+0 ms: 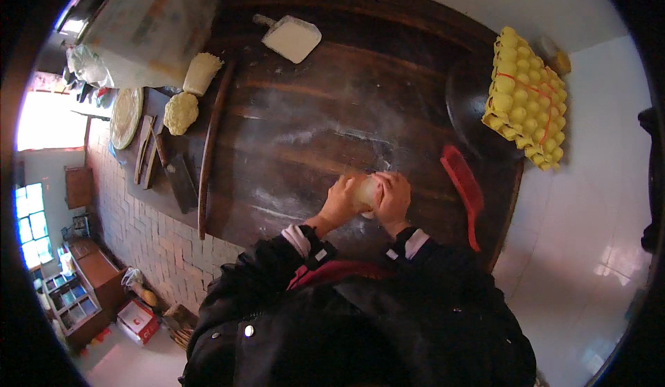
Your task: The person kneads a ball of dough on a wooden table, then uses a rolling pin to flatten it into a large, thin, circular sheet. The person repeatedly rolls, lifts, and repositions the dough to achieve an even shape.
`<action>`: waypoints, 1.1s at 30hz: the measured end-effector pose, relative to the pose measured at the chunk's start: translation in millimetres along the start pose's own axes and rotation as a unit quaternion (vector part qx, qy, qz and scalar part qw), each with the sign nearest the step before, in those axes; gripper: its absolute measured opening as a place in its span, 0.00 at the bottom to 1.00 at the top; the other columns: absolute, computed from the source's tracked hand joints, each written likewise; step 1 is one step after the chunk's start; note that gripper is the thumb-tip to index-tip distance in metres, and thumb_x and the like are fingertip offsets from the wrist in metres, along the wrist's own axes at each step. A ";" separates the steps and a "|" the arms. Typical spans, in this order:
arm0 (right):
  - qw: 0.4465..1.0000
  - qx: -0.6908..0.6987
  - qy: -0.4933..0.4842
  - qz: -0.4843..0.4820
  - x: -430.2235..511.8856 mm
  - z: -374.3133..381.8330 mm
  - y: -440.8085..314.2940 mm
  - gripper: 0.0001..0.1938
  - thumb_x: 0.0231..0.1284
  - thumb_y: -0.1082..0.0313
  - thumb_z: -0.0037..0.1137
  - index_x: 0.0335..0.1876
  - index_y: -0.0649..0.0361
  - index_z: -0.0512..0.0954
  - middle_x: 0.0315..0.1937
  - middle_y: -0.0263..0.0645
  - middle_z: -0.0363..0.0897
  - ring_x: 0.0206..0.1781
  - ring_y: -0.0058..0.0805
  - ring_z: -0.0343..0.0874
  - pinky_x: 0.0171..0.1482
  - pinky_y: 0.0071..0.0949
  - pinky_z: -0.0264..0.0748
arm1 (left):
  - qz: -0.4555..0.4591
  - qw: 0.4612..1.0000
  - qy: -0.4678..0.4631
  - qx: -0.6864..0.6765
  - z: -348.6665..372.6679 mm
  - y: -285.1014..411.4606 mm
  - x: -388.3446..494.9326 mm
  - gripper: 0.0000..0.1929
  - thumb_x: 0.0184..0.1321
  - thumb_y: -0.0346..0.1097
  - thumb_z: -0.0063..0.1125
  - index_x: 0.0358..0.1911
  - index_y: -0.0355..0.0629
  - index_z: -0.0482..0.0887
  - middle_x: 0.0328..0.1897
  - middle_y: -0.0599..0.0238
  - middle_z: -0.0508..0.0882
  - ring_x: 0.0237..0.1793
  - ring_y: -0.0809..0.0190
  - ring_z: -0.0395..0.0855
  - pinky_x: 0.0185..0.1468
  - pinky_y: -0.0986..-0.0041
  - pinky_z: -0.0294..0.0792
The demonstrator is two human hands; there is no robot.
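Both of my hands are wrapped around a pale lump of dough (pixel 367 192) near the front of a dark wooden work table (pixel 311 143). My left hand (pixel 343 200) grips it from the left, and my right hand (pixel 392 196) covers its right side. Much of the lump is hidden by my fingers. White flour is smeared over the wood around my hands. Just right of my right hand lies a red bench brush (pixel 463 182), its handle towards me.
A long rolling pin (pixel 212 148) lies along the left, beside a cleaver (pixel 182 182), a rough dough ball (pixel 181 113) and a bundle of noodles (pixel 202 73). Farther back is a scoop of flour (pixel 293 39). Yellow egg trays (pixel 524 96) stand at the right against the wall.
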State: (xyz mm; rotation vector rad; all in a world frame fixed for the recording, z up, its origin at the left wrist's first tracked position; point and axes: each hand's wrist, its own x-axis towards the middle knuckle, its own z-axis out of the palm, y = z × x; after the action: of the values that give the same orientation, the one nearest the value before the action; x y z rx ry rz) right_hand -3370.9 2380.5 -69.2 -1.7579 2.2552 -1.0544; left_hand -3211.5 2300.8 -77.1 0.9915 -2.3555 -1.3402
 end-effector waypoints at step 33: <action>0.997 0.019 0.063 -0.035 33.5 17.1 -6.9 0.19 0.66 0.62 0.53 0.60 0.59 0.73 0.55 0.48 0.78 0.55 0.52 0.76 0.59 0.47 0.71 | -0.076 0.989 0.081 0.100 5.5 -14.3 17.2 0.53 0.35 0.51 0.83 0.70 0.48 0.68 0.63 0.45 0.73 0.60 0.39 0.70 0.64 0.53 0.67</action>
State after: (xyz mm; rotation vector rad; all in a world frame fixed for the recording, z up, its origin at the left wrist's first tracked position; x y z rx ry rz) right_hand -3368.3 2342.4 -67.2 -1.8166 2.2420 -1.2469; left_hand -3220.7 2288.1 -93.9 1.3096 -2.3654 -1.0405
